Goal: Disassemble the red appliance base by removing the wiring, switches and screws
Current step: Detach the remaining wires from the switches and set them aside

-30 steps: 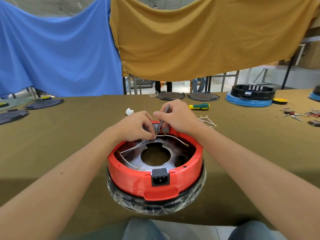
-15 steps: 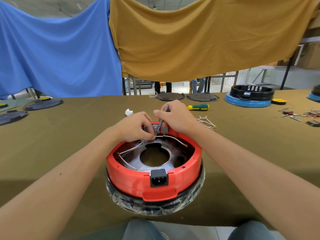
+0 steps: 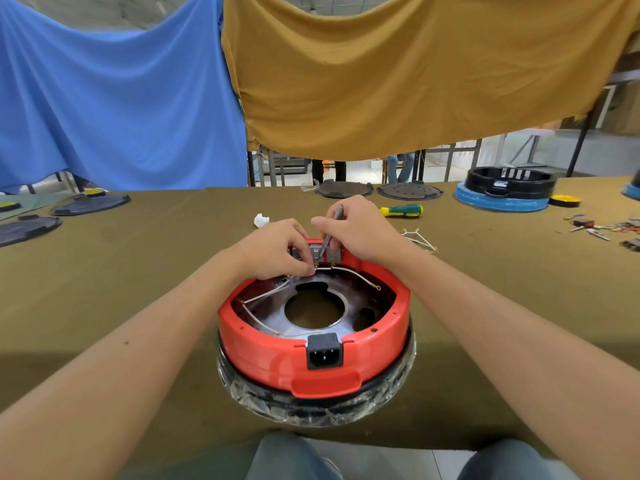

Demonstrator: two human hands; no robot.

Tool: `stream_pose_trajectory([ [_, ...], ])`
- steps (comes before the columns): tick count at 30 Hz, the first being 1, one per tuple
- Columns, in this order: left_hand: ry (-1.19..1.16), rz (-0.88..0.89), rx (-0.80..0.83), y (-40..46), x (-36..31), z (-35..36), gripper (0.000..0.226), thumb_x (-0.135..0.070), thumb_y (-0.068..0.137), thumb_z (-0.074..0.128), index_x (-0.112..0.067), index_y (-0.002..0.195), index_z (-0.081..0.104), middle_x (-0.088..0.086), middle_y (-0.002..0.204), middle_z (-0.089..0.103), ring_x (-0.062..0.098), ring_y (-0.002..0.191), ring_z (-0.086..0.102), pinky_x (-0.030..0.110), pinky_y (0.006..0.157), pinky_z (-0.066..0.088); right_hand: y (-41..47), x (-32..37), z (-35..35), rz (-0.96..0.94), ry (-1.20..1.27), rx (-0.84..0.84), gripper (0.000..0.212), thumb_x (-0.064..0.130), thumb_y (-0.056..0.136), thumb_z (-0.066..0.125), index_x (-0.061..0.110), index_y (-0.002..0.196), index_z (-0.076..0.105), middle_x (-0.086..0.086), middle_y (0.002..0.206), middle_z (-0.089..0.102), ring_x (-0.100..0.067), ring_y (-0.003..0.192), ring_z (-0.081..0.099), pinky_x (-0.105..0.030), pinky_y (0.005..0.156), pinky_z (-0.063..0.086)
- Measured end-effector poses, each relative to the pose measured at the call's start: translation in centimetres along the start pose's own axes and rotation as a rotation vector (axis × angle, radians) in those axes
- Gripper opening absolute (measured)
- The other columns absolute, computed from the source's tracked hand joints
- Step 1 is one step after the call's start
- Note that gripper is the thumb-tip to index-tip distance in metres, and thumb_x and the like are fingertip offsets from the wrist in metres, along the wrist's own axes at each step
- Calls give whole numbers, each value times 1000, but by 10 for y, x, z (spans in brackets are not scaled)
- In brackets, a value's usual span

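Head view: a person is working on the red appliance base [image 3: 313, 355], which is sitting upturned at the centre of the frame on the olive desk [image 3: 138, 258], its black power socket [image 3: 325, 351] facing the camera so the far rim, where the switch block [image 3: 320, 251] is mounted, is within reach of both arms. The left hand [image 3: 273, 249] is curling over the rim, its fingers [image 3: 304, 265] pinching a white wire [image 3: 346, 271] at its terminal just below the switch block, apparently to steady or pull it. The right hand [image 3: 360, 228] is gripping a thin grey tool [image 3: 330, 232] pen-fashion, fingers closed round the shaft, tip angled down into the block, probably to release a connector or screw. More white wiring [image 3: 256, 299] is lying inside the base. A green-and-yellow screwdriver [image 3: 401, 211] is resting on the desk above and right of the hands, with loose wires [image 3: 420, 239] beside the right wrist.
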State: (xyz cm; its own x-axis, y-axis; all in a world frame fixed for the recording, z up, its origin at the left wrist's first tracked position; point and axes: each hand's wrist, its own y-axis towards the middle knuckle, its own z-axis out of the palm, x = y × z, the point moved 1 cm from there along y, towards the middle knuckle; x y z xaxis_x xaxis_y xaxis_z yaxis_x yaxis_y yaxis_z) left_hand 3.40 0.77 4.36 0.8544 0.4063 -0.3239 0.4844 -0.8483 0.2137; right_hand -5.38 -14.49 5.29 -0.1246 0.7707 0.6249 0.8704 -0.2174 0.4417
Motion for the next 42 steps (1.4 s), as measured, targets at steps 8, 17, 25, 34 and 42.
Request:
stream_pose_trajectory([
  [8, -8, 27, -1, 1, 2, 1, 6, -26, 78, 78, -31, 76, 78, -16, 102, 53, -19, 97, 44, 25, 87, 40, 7, -8, 1, 107, 100, 17, 34, 30, 97, 61, 7, 73, 67, 4, 48, 61, 0, 43, 53, -27, 62, 43],
  [17, -17, 7, -6, 0, 0, 0, 8, -26, 77, 79, -33, 74, 77, -16, 103, 52, -6, 96, 51, 27, 89, 41, -2, 4, 0, 2, -26, -66, 37, 32, 98, 59, 2, 79, 69, -9, 68, 68, -20, 68, 63, -32, 66, 47],
  [25, -6, 5, -3, -1, -1, 0, 6, -26, 78, 78, -32, 76, 77, -15, 104, 52, -7, 95, 49, 28, 89, 41, -2, 2, 2, -32, -59, -34, 34, 34, 96, 62, 7, 78, 70, 1, 60, 67, -6, 56, 57, -17, 54, 38],
  [34, -16, 11, 0, 0, -1, 0, 15, -27, 77, 79, -38, 70, 73, -17, 103, 51, -8, 95, 50, 26, 88, 40, 3, -3, 0, 26, 88, 24, 35, 30, 98, 60, 3, 78, 70, -3, 56, 66, -8, 54, 60, -32, 71, 51],
  [42, -13, 10, 1, 1, 1, 0, 12, -26, 77, 79, -36, 72, 74, -17, 103, 52, -14, 95, 48, 21, 83, 37, 3, -2, 3, 31, -16, 55, 37, 31, 99, 59, 5, 74, 67, 4, 53, 63, -1, 48, 55, -24, 61, 44],
])
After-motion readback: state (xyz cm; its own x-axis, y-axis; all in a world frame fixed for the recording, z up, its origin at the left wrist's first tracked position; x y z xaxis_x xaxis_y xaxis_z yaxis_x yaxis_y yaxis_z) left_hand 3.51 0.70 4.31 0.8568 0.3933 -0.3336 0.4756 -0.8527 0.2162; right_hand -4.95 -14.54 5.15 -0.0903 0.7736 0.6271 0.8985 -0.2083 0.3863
